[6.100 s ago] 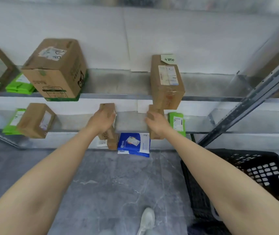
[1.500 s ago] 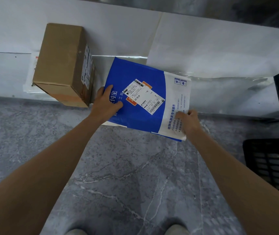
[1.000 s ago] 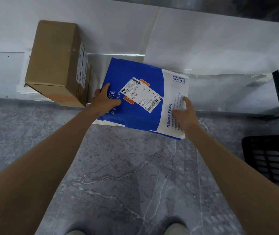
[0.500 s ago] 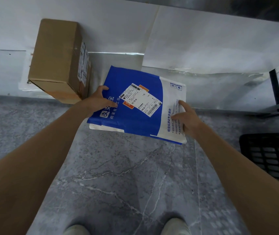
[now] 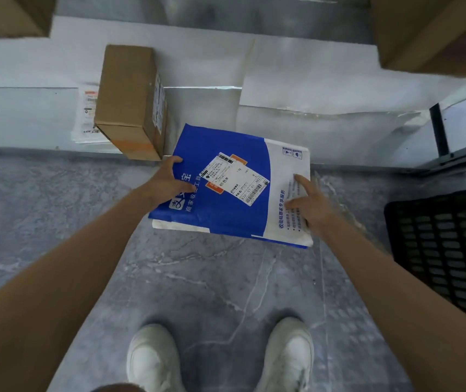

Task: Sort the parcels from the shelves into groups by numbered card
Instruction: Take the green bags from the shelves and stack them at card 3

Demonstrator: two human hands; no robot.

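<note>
A flat blue and white parcel (image 5: 226, 210) with a white shipping label hangs over the grey floor, held at both ends. My left hand (image 5: 169, 179) grips its blue left edge, thumb on top. My right hand (image 5: 308, 205) holds the white right end, fingers spread on top. A tall brown cardboard box (image 5: 130, 100) stands on the lowest shelf just left of the parcel, with a white paper packet (image 5: 86, 117) behind it.
A black plastic crate (image 5: 447, 250) sits on the floor at the right. Brown boxes (image 5: 435, 32) on a higher shelf fill the top corners. A shelf post (image 5: 440, 131) stands at the right. My white shoes (image 5: 152, 360) are below.
Both hands have drawn the blue parcel off the lowest shelf toward me and lifted it over the floor. The view has pulled back, so my shoes and the upper boxes show.
</note>
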